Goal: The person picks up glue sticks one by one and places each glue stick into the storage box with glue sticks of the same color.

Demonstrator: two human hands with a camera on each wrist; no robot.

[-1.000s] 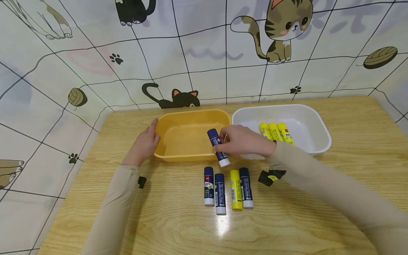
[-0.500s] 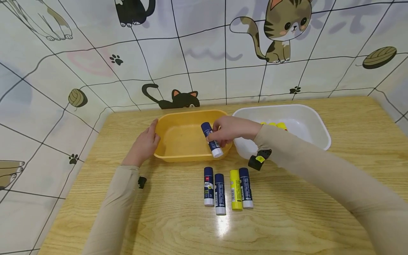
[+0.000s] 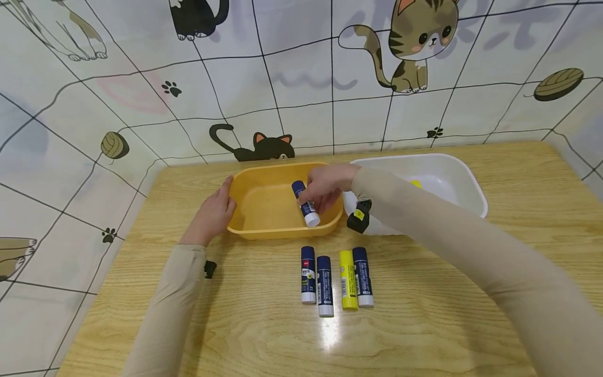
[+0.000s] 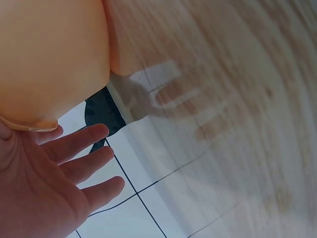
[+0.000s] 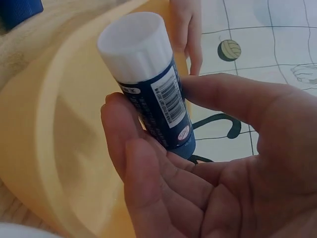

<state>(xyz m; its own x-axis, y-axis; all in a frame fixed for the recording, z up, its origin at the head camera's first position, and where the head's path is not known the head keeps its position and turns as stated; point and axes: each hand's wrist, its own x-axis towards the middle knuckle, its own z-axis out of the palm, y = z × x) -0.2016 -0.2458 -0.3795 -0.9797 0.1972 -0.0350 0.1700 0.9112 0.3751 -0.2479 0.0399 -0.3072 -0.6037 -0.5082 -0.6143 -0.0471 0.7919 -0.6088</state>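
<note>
My right hand (image 3: 325, 187) pinches a navy glue stick (image 3: 308, 208) with a white end, held tilted over the right part of the orange basin (image 3: 264, 234). In the right wrist view the thumb and fingers lie on either side of the glue stick (image 5: 158, 94), its white end up and its barcode showing. At the basin's left end, my left hand (image 3: 214, 214) rests against the rim. The left wrist view shows that hand's fingers (image 4: 79, 144) extended and spread beneath the basin's edge (image 4: 34, 126).
Three navy glue sticks (image 3: 325, 285) and a yellow one (image 3: 348, 280) lie on the wooden table before the basins. A white basin (image 3: 476, 191) stands at the right; my forearm mostly hides the yellow glue sticks (image 3: 415, 184) inside. A cat-patterned wall covering (image 3: 306, 120) stands behind.
My right hand has carried the navy glue stick leftward, from the basin's front right edge to over its inside. The right forearm now covers more of the white basin. My left hand stays put.
</note>
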